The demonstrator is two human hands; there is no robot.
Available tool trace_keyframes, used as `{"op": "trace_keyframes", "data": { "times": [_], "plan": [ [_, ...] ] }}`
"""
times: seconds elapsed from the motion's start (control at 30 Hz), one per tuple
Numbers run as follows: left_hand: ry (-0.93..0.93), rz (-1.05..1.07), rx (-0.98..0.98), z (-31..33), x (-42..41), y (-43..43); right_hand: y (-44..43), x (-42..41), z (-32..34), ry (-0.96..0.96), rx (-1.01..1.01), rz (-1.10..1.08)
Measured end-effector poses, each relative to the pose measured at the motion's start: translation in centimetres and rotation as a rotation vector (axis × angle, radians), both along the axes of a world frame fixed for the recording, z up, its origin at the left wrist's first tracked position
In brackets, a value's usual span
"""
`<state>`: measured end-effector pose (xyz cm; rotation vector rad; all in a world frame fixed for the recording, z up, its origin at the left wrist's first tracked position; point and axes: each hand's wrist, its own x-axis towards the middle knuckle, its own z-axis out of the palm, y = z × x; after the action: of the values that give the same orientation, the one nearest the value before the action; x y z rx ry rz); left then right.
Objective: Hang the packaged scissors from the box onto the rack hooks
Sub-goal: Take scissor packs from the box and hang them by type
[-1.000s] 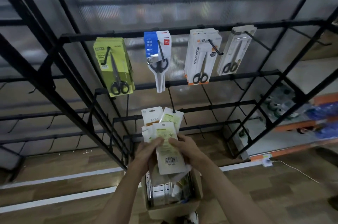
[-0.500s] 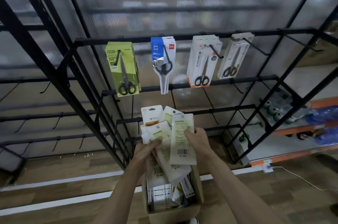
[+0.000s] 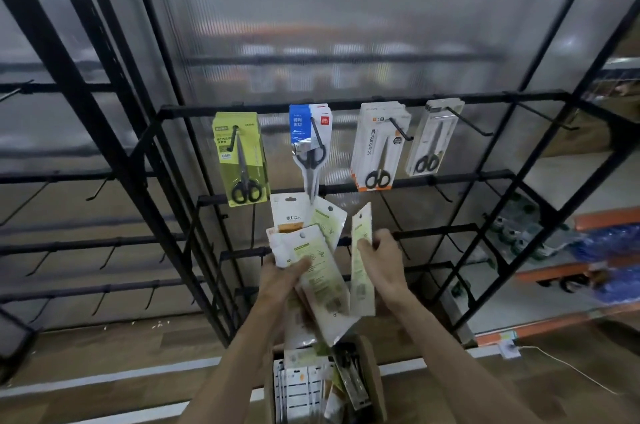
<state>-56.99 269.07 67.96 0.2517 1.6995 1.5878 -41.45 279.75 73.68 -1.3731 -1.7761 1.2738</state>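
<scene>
Nearest, at the person's feet, the cardboard box is open and holds several more packs standing on edge, so a fair amount of stock is not yet unpacked. Above it, the left hand grips a fanned bundle of pale green-and-white packs, thumb pressed across the front one. Just beside it, the right hand pinches a single slim pack, held upright and apart from the bundle with its hang hole at the top. It touches no hook, so this one is picked out but not hung. Further back on the black rack, the top rail carries four loaded hooks: green packs, blue packs, white orange-edged packs and narrow grey packs. A bare hook stands to their right, and the rails lower down appear to have only bare hooks. By this showing the job is partly done: one row is nearly stocked, while the bundle in hand, the box contents and the lower rows are left.
</scene>
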Motion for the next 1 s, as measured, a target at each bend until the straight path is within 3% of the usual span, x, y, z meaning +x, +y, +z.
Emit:
{"op": "trace_keyframes", "data": {
  "times": [0.17, 0.27, 0.43, 0.57, 0.77, 1.0],
  "plan": [
    [0.117, -0.052, 0.04, 2.0, 0.8, 1.7, -2.8, -3.3, -0.7, -0.121, 0.061, 0.195],
    [0.084, -0.043, 0.05, 1.8, 0.0, 1.6, -1.9, -3.5, -0.5, -0.129, 0.077, 0.282],
    [0.027, -0.039, 0.103, 2.2, -0.4, 0.9, -0.2, -1.2, 0.4, 0.01, -0.095, 0.178],
    [0.02, -0.046, 0.107, 2.4, -0.8, 0.9, 1.0, -0.5, 1.0, -0.031, -0.038, 0.152],
    [-0.006, 0.021, 0.138, 3.2, -1.9, -1.7, 0.2, -3.2, 4.5, 0.118, 0.097, 0.199],
    [0.023, 0.153, 0.122, 4.4, -5.1, -6.8, -3.5, -11.7, 9.1, 0.301, 0.076, 0.309]
  ]
}}
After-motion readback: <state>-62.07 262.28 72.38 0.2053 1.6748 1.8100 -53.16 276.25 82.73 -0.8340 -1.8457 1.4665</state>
